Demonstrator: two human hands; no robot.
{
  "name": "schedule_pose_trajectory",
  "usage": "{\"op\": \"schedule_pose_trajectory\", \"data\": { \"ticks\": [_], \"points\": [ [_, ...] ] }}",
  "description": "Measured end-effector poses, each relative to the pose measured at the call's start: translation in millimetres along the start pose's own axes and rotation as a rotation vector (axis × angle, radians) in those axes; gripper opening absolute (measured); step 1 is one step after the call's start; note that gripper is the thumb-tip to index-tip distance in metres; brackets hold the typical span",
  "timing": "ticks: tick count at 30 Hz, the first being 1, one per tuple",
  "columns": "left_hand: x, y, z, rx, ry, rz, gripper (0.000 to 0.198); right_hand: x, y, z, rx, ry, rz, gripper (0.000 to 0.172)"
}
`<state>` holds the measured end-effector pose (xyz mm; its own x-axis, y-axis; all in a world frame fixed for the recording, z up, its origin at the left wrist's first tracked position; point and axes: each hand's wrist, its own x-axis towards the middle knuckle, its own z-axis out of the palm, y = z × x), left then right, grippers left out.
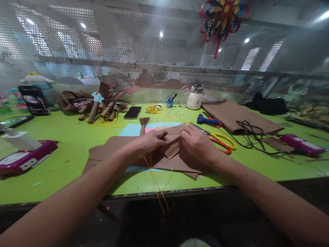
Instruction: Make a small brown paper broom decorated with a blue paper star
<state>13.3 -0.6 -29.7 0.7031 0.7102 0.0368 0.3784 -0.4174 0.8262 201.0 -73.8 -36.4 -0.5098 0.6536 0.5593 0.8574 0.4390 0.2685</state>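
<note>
My left hand (151, 141) and my right hand (196, 142) meet over a folded piece of brown paper (171, 148), each with fingers pinched closed on it. The piece lies on larger brown paper sheets (113, 145) spread on the green table (69, 137). Thin yellow strings (156, 181) trail from under my left hand over the table's front edge. Light blue and pink paper (131, 129) lies just behind the brown sheets.
Yellow-and-red scissors (222, 140) and a blue tool (207, 120) lie right of my hands. Beyond are a black cord (250, 132), a brown paper sheet (236, 115), purple cases (302, 144) (25, 158), a phone (133, 112), paper rolls (100, 106) and a white jar (195, 97).
</note>
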Motion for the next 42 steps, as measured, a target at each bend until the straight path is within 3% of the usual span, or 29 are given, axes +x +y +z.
{"op": "schedule_pose_trajectory", "data": {
  "ticks": [4, 7, 10, 13, 18, 24, 29, 42],
  "points": [
    [-3.5, 6.5, 0.8, -0.176, -0.039, -0.07, 0.023, -3.2, 3.7, 2.7, 0.157, 0.064, 0.06, 0.019],
    [-5.0, 10.3, 0.9, -0.115, -0.019, -0.065, 0.021, -3.9, 9.5, 1.7, 0.476, 0.07, 0.169, 0.013],
    [-5.9, 12.1, 1.0, 0.05, 0.027, -0.012, 0.019, -3.7, 16.3, -1.0, 0.871, -0.028, 0.328, 0.035],
    [-8.3, 14.8, 2.6, 0.187, 0.059, 0.083, 0.018, -3.3, 20.2, -1.4, 1.059, -0.148, 0.469, 0.031],
    [-14.2, 20.0, 8.5, 0.242, 0.028, 0.13, 0.021, -3.6, 18.5, 3.7, 1.199, -0.223, 0.627, 0.029],
    [-14.0, 16.7, 12.0, 0.355, 0.075, 0.184, 0.021, -4.4, 17.1, 5.2, 1.333, -0.157, 0.75, 0.025],
    [-12.8, 18.4, 10.3, 0.428, 0.098, 0.195, 0.021, -4.2, 18.6, 5.2, 1.366, -0.126, 0.769, 0.023],
    [-15.1, 26.7, 4.6, 0.227, -0.005, 0.062, 0.026, -3.1, 20.2, 6.7, 1.448, -0.175, 0.793, 0.024]
  ]
}}
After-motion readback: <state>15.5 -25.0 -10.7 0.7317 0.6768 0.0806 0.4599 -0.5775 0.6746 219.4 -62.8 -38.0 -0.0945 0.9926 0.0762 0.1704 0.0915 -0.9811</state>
